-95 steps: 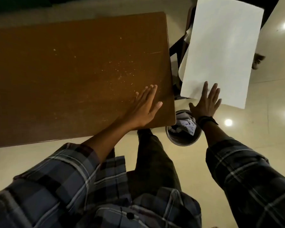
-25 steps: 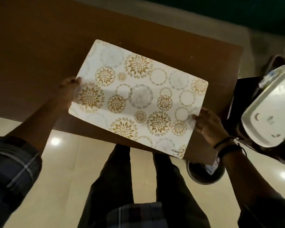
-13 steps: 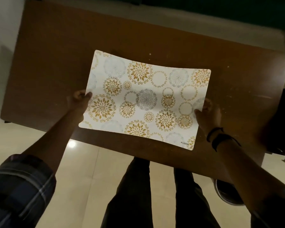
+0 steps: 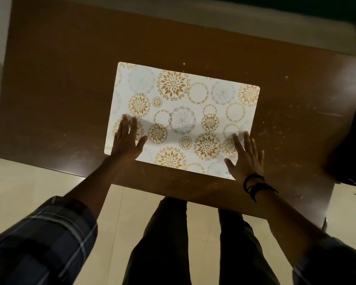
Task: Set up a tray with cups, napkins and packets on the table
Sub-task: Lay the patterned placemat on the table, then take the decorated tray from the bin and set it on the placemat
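On the brown table (image 4: 60,83), near its front edge: one white placemat (image 4: 193,95), rectangular, printed with gold and grey floral roundels, lying flat. Left hand (image 4: 127,138): palm down, fingers spread, resting on the mat's near-left corner, gripping nothing. Right hand (image 4: 245,159): likewise flat and spread on the near-right corner, covering part of a printed word; black bands (image 4: 254,185) at the wrist. Table surface: scuffed, speckled pale. Right edge: dark object (image 4: 353,140), partly out of frame, unidentifiable. Below: pale tiled floor (image 4: 29,182), the person's dark trousers. No tray, cups, napkins or packets in view.
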Demonstrator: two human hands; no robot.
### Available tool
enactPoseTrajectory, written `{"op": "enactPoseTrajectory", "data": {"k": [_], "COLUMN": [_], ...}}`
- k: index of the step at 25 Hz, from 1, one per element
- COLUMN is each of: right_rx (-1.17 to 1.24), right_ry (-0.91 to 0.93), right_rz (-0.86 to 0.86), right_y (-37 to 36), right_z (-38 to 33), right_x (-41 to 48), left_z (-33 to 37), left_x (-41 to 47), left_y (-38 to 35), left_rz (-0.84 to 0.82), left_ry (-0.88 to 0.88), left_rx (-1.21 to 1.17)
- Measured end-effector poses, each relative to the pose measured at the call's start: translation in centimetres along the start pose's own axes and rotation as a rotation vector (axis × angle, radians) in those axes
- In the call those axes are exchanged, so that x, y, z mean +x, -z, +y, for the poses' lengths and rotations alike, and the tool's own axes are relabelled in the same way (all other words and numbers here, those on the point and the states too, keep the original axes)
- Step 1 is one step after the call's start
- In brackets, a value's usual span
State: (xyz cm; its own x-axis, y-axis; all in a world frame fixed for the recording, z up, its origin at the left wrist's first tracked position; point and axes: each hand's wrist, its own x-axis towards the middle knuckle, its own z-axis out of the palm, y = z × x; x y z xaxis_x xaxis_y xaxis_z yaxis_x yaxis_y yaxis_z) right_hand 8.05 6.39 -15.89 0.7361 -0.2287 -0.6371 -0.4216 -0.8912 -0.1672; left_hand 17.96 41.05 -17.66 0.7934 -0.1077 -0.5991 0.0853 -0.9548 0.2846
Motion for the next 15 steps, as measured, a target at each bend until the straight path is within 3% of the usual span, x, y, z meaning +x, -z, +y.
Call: {"op": "enactPoseTrajectory", "data": {"k": [7, 15], "right_rx": [0.271, 0.786], "right_ry": [-0.045, -0.305], "right_rz": [0.093, 0.527], "right_y": [1.8, 8.1], "right_z": [1.5, 11.8], "right_x": [-0.5, -5.9], "left_z": [4.5, 24.6], "left_x": [-1.6, -6.6], "left_y": [0.2, -6.3], "left_rz": [0.065, -0.034], "left_ry": [-0.051, -0.321], "left_rx": [-0.033, -0.300]}}
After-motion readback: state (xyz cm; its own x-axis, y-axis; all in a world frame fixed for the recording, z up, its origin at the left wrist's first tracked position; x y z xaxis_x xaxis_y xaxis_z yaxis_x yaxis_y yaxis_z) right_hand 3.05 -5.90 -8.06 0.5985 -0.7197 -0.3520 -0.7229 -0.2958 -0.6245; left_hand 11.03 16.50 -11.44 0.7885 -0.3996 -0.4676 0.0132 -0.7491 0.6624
